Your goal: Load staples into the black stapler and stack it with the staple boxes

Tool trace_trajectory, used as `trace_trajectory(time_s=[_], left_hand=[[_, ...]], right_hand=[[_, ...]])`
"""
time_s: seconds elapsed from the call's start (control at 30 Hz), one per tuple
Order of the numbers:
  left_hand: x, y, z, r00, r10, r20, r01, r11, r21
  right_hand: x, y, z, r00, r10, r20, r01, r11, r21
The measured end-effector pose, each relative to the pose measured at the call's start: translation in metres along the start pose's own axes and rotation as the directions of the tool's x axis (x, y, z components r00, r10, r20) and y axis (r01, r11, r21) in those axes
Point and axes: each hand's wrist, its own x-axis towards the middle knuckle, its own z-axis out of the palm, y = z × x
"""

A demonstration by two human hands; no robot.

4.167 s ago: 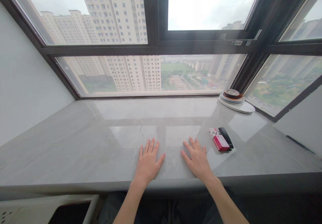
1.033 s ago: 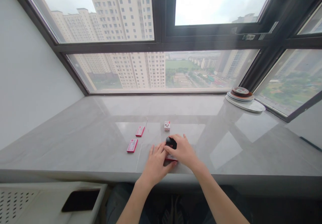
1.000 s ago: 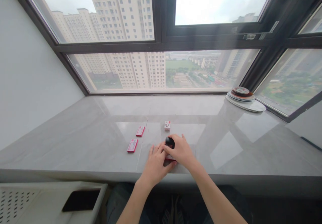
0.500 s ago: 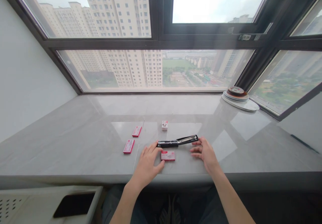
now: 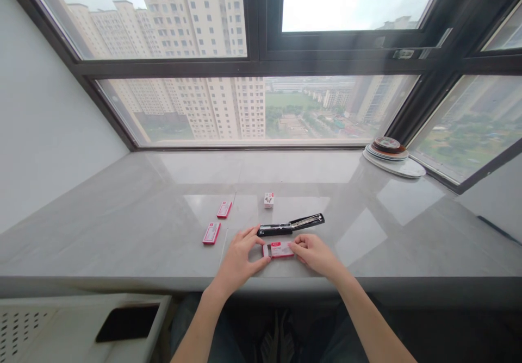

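Note:
A red-and-white staple box point(image 5: 281, 250) lies near the counter's front edge, with a dark strip showing near its left end. My left hand point(image 5: 240, 257) grips that end between thumb and forefinger. At the other end, my right hand point(image 5: 316, 251) pinches the box with closed fingertips. Just behind it lies a black stapler point(image 5: 275, 229), its long arm swung wide open to the right and its metal channel showing. My left fingertips are close to the stapler's left end; whether they touch it I cannot tell.
Two more red-and-white boxes, one nearer point(image 5: 211, 233) and one farther point(image 5: 224, 210), lie to the left. A small white box point(image 5: 268, 200) stands behind the stapler. Stacked plates point(image 5: 393, 162) sit by the window corner. Below left is a white cabinet point(image 5: 49, 330) with a dark opening.
My right hand has left the stapler's right end and come down to pinch the staple box. The box's printed cover has shifted right, baring a dark strip. My left hand stays beside it.

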Motion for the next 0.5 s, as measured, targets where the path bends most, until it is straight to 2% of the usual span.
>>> trace_trajectory(time_s=[0.1, 0.17, 0.23, 0.3, 0.37, 0.43, 0.5], left_hand=[[-0.002, -0.001, 0.000, 1.000, -0.008, 0.003, 0.008, 1.000, -0.010], [-0.003, 0.000, 0.002, 1.000, -0.014, -0.013, 0.014, 1.000, 0.000], [-0.004, 0.002, 0.005, 0.999, -0.009, -0.034, 0.010, 1.000, 0.024], [-0.005, 0.005, 0.007, 0.999, 0.007, -0.048, -0.005, 0.998, 0.055], [-0.005, 0.008, 0.008, 0.999, 0.019, -0.049, -0.015, 0.997, 0.080], [-0.004, 0.009, 0.008, 0.999, 0.020, -0.042, -0.016, 0.996, 0.087], [-0.003, 0.008, 0.007, 0.999, 0.016, -0.037, -0.014, 0.997, 0.078]], right_hand=[[-0.006, 0.005, -0.019, 0.996, 0.010, -0.086, -0.021, 0.991, -0.130], [-0.009, 0.000, -0.026, 0.978, -0.067, -0.196, 0.010, 0.961, -0.275], [-0.011, -0.011, -0.025, 0.946, -0.184, -0.268, 0.072, 0.922, -0.380], [-0.008, -0.026, -0.015, 0.926, -0.273, -0.259, 0.146, 0.895, -0.421], [-0.001, -0.040, 0.001, 0.926, -0.316, -0.204, 0.211, 0.885, -0.415], [0.009, -0.049, 0.019, 0.941, -0.304, -0.148, 0.237, 0.906, -0.350], [0.018, -0.052, 0.034, 0.962, -0.245, -0.118, 0.214, 0.950, -0.229]])
